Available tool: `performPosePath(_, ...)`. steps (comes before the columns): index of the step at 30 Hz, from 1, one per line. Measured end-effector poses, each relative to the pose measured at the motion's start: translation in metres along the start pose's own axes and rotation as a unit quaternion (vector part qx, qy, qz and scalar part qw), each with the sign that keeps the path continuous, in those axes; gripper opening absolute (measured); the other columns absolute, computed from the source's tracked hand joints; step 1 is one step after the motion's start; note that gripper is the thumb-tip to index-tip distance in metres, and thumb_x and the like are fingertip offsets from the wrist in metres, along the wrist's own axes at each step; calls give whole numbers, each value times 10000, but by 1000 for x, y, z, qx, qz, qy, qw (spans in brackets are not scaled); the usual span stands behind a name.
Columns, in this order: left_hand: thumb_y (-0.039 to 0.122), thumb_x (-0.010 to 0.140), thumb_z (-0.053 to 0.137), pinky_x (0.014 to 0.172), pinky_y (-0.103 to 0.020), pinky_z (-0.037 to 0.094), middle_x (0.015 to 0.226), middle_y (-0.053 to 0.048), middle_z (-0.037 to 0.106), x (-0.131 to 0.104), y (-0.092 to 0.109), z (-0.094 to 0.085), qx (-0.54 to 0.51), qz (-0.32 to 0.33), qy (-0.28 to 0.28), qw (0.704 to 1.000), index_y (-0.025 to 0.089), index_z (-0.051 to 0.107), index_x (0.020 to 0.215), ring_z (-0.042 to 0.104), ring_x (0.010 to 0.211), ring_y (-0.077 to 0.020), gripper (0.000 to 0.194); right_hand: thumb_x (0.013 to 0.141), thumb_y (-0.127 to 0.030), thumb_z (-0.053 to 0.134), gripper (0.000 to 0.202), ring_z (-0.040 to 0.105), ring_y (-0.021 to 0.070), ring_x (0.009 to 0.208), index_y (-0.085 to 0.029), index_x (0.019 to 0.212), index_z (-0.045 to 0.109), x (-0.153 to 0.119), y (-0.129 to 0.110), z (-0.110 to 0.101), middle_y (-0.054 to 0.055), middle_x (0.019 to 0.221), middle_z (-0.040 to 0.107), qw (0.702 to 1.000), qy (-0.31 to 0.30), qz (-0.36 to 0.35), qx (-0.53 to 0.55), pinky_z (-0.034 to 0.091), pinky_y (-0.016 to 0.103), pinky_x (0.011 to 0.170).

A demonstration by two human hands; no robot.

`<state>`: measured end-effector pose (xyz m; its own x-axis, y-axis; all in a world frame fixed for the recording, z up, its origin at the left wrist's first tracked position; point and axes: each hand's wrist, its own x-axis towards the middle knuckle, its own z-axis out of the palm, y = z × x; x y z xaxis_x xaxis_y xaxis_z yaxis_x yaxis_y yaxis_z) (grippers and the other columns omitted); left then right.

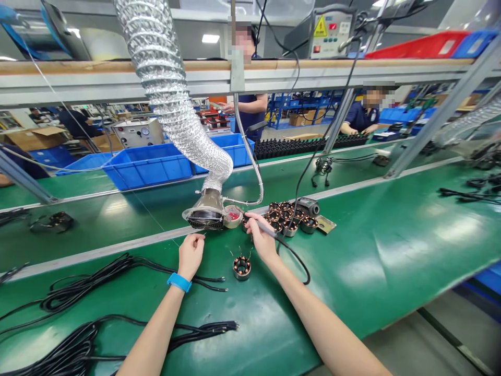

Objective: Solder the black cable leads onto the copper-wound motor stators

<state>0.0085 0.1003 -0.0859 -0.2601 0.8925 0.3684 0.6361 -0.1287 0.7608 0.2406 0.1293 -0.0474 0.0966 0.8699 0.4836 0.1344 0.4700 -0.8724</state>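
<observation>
- Black cables lie nearest, at seven to nine o'clock from the lone wound ring, their bared ends toward it; the bundles are cut off at lower left.
- That ring sits on the green bench between the two forearms, thin leads sticking up from it; how they join its coils is too small to tell.
- The left hand, toward ten o'clock, has thumb and finger pinched together on a thin wire; its other fingers are mostly hidden.
- The right hand, at one o'clock, is clamped on a pen-like soldering iron. The tip is near a round dish at twelve; whether they touch I cannot tell.
- The step in hand looks like readying iron and wire for soldering; the next move seems to call for meeting tip and wire at one lead without nudging the ring.
- More wound rings crowd at one to two o'clock, partly behind the right hand and one another.
- The fume hood stands at eleven.
- Farther, blue bins at eleven hide their contents; a standing co-worker at twelve is partly blocked by the shelf.
</observation>
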Motion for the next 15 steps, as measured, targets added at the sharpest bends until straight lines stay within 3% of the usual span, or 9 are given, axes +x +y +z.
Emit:
performPosePath(3,329,864,458,663,-286,449,864,-53,682,-2,1,0,5,-2,-7,1000,175,693,849,576,665,-172,281,865,-344,585,191,645,185,817,-249,957,724,4,8,2,11,818,704,997,-46,-25,-55,511,355,849)
performPosePath(6,331,867,457,654,-285,446,878,-55,681,-3,0,0,10,-6,-12,1000,173,693,861,569,654,-168,284,894,-330,548,217,645,202,940,-267,1020,713,7,13,5,23,961,725,994,-61,-45,-85,485,386,935)
performPosePath(11,355,882,452,700,-299,458,908,-58,678,-5,0,-3,29,-3,-20,999,180,691,885,599,722,-186,296,945,-298,482,249,641,184,1020,-247,1094,675,1,2,4,36,1060,709,992,-47,-64,-98,485,343,957)
performPosePath(15,387,881,468,706,-300,464,887,-59,637,-10,3,-16,57,29,-42,997,187,657,787,599,761,-198,290,955,-265,473,240,647,169,970,-249,1105,660,-24,-13,-8,31,1046,693,989,-47,-77,-119,498,310,912)
